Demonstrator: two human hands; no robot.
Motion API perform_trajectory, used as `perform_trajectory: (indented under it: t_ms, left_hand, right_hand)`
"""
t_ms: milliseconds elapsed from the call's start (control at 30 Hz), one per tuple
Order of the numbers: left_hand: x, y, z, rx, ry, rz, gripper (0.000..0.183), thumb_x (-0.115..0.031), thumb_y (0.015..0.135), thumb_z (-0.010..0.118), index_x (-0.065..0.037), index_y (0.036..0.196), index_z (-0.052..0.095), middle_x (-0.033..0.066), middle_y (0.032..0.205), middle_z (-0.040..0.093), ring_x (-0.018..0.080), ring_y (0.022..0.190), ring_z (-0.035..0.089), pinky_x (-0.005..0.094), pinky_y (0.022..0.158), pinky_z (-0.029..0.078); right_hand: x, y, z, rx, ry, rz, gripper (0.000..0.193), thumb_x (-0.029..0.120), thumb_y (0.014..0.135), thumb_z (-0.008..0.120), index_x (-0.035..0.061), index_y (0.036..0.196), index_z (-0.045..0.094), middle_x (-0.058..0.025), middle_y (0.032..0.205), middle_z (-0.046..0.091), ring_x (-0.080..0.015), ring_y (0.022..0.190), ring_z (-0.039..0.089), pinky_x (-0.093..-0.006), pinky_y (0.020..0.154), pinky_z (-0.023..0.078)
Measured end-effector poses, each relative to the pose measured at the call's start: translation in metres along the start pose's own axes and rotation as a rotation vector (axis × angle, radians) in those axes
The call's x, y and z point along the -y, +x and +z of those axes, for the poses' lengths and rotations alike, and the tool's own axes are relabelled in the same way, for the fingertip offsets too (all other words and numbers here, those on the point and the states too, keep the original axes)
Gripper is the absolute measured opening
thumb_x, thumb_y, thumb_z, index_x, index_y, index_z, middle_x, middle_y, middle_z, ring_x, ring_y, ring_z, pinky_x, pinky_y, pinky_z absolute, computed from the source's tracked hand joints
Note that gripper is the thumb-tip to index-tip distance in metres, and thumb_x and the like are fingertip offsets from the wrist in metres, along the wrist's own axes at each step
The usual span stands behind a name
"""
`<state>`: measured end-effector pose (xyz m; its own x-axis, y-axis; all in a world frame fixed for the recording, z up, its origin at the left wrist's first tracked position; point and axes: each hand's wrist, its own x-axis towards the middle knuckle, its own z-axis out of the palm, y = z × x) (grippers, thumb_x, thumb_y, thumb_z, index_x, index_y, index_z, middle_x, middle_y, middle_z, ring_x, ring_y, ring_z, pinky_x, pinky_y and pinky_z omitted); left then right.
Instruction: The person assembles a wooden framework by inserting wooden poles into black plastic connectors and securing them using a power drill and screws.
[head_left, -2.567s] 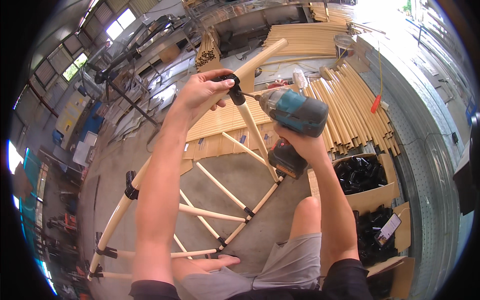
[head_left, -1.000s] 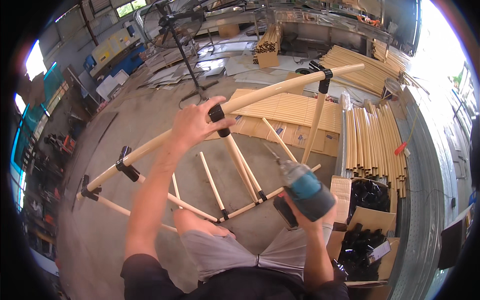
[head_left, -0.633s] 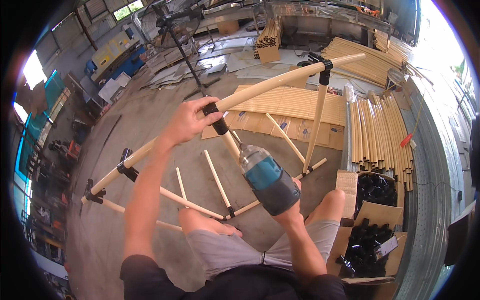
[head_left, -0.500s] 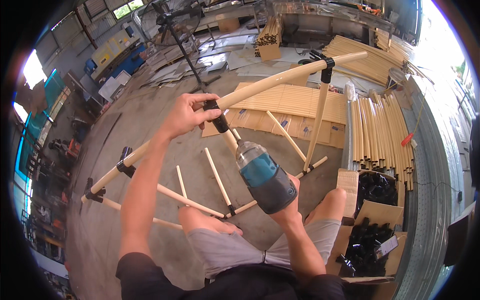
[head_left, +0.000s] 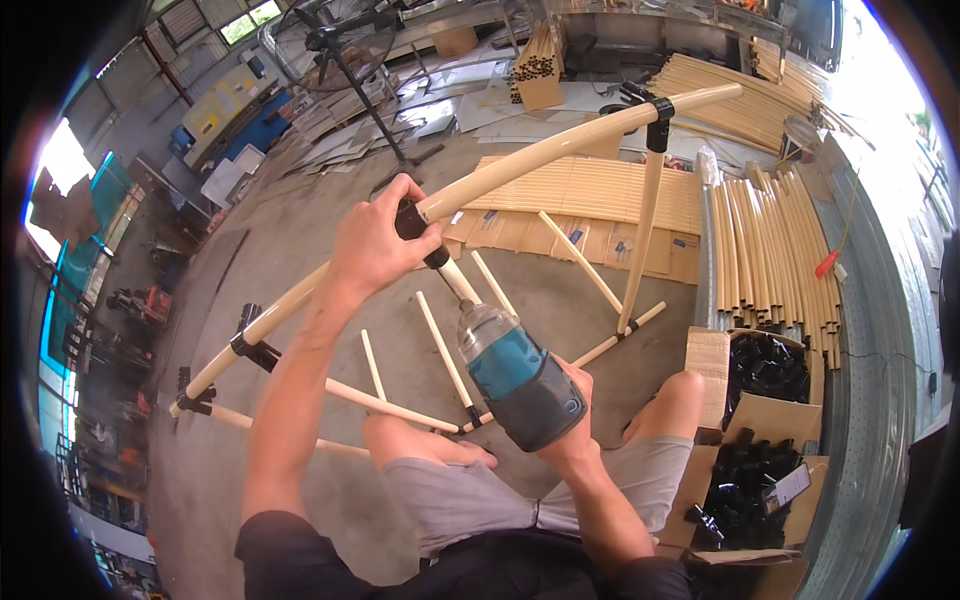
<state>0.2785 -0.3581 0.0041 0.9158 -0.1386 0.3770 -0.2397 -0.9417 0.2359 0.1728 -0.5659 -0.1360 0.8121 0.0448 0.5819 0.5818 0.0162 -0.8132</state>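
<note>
My left hand (head_left: pixel 378 240) is closed around a black pipe joint (head_left: pixel 409 219) on the long cream pipe (head_left: pixel 535 167) of a frame. In my right hand (head_left: pixel 574 432) is a teal and dark grey cordless power driver (head_left: pixel 520 375), gripped from below with its nose tilted up and left. Its thin bit (head_left: pixel 455 283) points toward the underside of that joint; whether the tip touches a screw cannot be made out. More black joints, such as the one at the upper right (head_left: pixel 659 122), tie the long pipe to thinner cream pipes reaching down toward the floor.
Cardboard boxes (head_left: pixel 775 415) of black joints stand at my right, with a phone (head_left: pixel 787 487) on one. Cream pipes (head_left: pixel 765 250) lie bundled beyond them, near a red-handled tool (head_left: pixel 826 264). A pedestal fan (head_left: pixel 365 100) stands at the back left.
The driver has shifted slightly left and down, its bit still toward the joint. My left fingers have closed further around the joint. The whole view has shifted a little.
</note>
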Motion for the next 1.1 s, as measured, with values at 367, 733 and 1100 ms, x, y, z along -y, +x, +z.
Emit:
perform_trajectory:
  t_ms: [367,733,1100]
  left_hand:
    - [0.016,0.008,-0.03,0.359,-0.62,-0.239,0.035,-0.017,0.076,0.079,-0.008,0.106,0.063,0.0034,0.077,0.069,0.0084,0.062,0.064,0.0238,0.049,0.042]
    - [0.004,0.017,-0.032,0.375,-0.777,-0.446,0.034,-0.029,0.08,0.077,-0.008,0.104,0.064,0.0037,0.083,0.069,0.0103,0.059,0.062,0.0218,0.047,0.041]
    - [0.006,0.013,-0.034,0.409,-0.749,-0.425,0.027,-0.031,0.081,0.075,-0.012,0.094,0.06,0.0003,0.079,0.064,0.0088,0.062,0.056,0.0223,0.051,0.037]
  right_hand:
    - [-0.003,0.009,0.003,0.027,-0.035,0.005,0.047,0.014,0.06,0.079,-0.0028,0.101,0.064,-0.0167,0.087,0.066,-0.033,0.074,0.066,-0.0355,0.066,0.052]
    - [-0.006,0.017,0.016,-0.009,-0.114,-0.03,0.048,0.01,0.061,0.074,-0.0037,0.106,0.064,-0.0197,0.091,0.066,-0.0388,0.079,0.066,-0.0388,0.069,0.052]
    - [0.027,0.027,0.016,0.076,-0.35,0.016,0.05,0.017,0.061,0.076,0.0009,0.107,0.062,-0.0187,0.09,0.065,-0.038,0.079,0.064,-0.0396,0.069,0.05]
